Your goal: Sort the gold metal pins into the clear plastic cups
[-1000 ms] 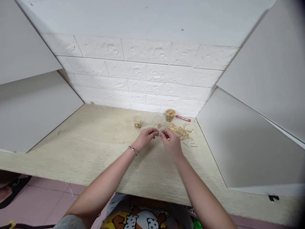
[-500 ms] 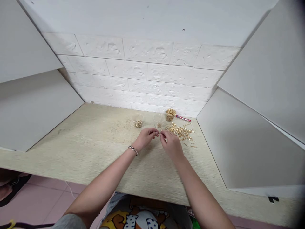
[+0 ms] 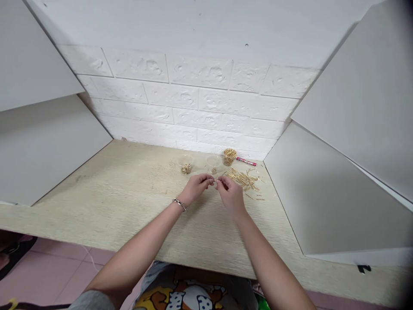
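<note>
Grey cloth of a shirt, printed with cartoon figures, is showing below the near edge of the table. Linked metal bracelet is circling the left wrist. Left hand and right hand are working close together above the tabletop, both pinching at a slim golden piece between thumb and forefinger. Whether it is one part or two: cannot tell at this size.

Golden pins are lying loose beyond and to the right of the right hand, mostly bunched, a few straying apart.

Farther back, three clear cups are standing in a row. Left cup is holding a low mound of small golden bits; middle cup, only a little clump; right cup is brimming with slim golden pieces.

Progress (judgement): work appears to be running partway. One piece is being handled; many pins are remaining outside the cups. Which cup is collecting finished pieces: cannot tell.

Red tube is lying beside the right cup, carrying pale marks too small to read. No brand or lettering is reading clearly elsewhere. White brick-patterned wall is closing the back.
</note>
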`<action>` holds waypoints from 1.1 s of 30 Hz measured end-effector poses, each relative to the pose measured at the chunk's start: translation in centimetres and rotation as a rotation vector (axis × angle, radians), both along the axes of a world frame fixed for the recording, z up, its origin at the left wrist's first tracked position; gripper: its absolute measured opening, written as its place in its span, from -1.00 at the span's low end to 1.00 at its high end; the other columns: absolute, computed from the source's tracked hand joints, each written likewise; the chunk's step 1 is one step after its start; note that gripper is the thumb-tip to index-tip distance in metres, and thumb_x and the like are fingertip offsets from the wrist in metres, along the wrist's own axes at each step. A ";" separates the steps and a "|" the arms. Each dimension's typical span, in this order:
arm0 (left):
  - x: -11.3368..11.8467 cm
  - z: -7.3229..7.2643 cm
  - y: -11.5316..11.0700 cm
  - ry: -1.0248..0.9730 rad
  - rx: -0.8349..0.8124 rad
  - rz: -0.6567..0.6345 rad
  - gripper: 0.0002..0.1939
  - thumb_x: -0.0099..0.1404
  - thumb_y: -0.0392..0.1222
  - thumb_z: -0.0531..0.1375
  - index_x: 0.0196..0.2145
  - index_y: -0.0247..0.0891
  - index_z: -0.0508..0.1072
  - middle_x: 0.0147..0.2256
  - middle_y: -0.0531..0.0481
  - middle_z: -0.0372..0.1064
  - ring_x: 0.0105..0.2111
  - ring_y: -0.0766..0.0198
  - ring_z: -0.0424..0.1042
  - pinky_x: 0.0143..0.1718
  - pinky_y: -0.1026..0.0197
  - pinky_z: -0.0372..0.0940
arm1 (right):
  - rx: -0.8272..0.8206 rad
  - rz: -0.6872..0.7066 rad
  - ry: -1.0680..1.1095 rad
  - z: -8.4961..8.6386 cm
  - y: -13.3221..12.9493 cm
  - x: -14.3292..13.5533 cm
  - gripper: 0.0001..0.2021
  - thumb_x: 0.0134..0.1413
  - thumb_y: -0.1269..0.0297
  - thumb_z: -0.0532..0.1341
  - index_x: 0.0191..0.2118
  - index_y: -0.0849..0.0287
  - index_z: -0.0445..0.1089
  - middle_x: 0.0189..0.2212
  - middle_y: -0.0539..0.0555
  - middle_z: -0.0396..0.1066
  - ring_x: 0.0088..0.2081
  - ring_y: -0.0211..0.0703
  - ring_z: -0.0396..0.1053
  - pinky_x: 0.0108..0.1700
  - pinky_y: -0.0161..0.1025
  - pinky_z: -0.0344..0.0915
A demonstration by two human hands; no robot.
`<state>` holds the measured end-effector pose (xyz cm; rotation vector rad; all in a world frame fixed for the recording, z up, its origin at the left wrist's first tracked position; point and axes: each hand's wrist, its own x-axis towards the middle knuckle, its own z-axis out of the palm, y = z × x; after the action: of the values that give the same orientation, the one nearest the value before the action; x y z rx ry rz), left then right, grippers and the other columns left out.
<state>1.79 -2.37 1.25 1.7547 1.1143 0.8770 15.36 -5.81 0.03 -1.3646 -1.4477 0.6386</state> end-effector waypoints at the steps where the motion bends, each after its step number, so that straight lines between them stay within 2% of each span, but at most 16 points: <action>1: 0.0 -0.1 0.1 -0.002 -0.006 -0.002 -0.78 0.16 -0.13 0.05 -0.49 -0.30 0.41 -0.48 0.03 0.38 -0.47 0.37 0.29 -0.42 0.32 0.20 | 0.010 -0.005 -0.017 0.0 0.0 0.0 -0.81 -0.01 0.22 0.08 -0.36 0.20 0.36 -0.53 0.02 0.39 -0.50 -0.22 0.31 -0.40 -0.29 0.22; 5: -0.1 -0.4 0.2 -0.026 -0.026 0.001 -0.77 0.17 -0.11 0.04 -0.46 -0.30 0.40 -0.47 0.03 0.36 -0.49 0.38 0.27 -0.43 0.32 0.20 | 0.008 -0.005 -0.019 -0.1 0.0 -0.1 -0.81 -0.01 0.19 0.08 -0.37 0.19 0.34 -0.56 0.01 0.37 -0.53 -0.24 0.28 -0.46 -0.32 0.20; 12: 0.0 0.0 -0.2 -0.071 0.009 0.079 -0.62 0.26 0.01 -0.08 -0.52 -0.30 0.30 -0.51 0.02 0.29 -0.52 0.38 0.25 -0.44 0.30 0.18 | -0.172 0.076 0.209 -0.9 0.7 -0.2 -0.67 0.06 0.04 -0.01 -0.55 0.16 0.18 -0.76 -0.10 0.17 -0.70 -0.32 0.11 -0.63 -0.37 0.08; 16: -0.1 0.0 -0.2 -0.048 0.000 0.080 -0.58 0.27 0.03 -0.11 -0.56 -0.29 0.27 -0.55 0.03 0.26 -0.53 0.37 0.24 -0.46 0.30 0.16 | -0.133 0.071 0.216 -1.3 0.9 -0.1 -0.66 0.05 0.01 0.01 -0.52 0.18 0.23 -0.68 -0.06 0.23 -0.67 -0.33 0.13 -0.63 -0.37 0.10; 21: 0.1 -0.5 -0.2 -0.064 0.009 0.036 -0.58 0.26 0.06 -0.10 -0.57 -0.28 0.25 -0.57 0.04 0.23 -0.54 0.37 0.23 -0.46 0.29 0.17 | -0.072 0.047 0.184 -0.9 0.7 -0.2 -0.73 -0.05 0.09 0.13 -0.36 0.22 0.36 -0.53 0.04 0.37 -0.50 -0.23 0.29 -0.53 -0.34 0.20; 29: 0.3 -0.5 -0.3 -0.068 0.015 0.025 -0.60 0.25 0.06 -0.08 -0.58 -0.28 0.21 -0.61 0.09 0.16 -0.56 0.40 0.18 -0.50 0.32 0.12 | -0.040 0.123 0.183 -0.1 0.0 -0.8 -0.81 -0.01 0.19 0.10 -0.36 0.20 0.35 -0.47 0.03 0.42 -0.48 -0.25 0.33 -0.45 -0.32 0.24; 33: 0.4 -0.5 -0.3 -0.043 0.025 0.050 -0.60 0.25 0.06 -0.08 -0.57 -0.27 0.22 -0.61 0.09 0.18 -0.56 0.39 0.19 -0.50 0.32 0.13 | 0.003 0.090 0.097 0.2 -0.3 -0.9 -0.82 0.02 0.21 0.08 -0.34 0.19 0.35 -0.46 0.03 0.42 -0.50 -0.26 0.31 -0.41 -0.31 0.24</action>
<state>2.16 -2.72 0.72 1.7274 1.1279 0.9583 14.44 -6.14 0.22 -1.2546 -1.4375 0.7501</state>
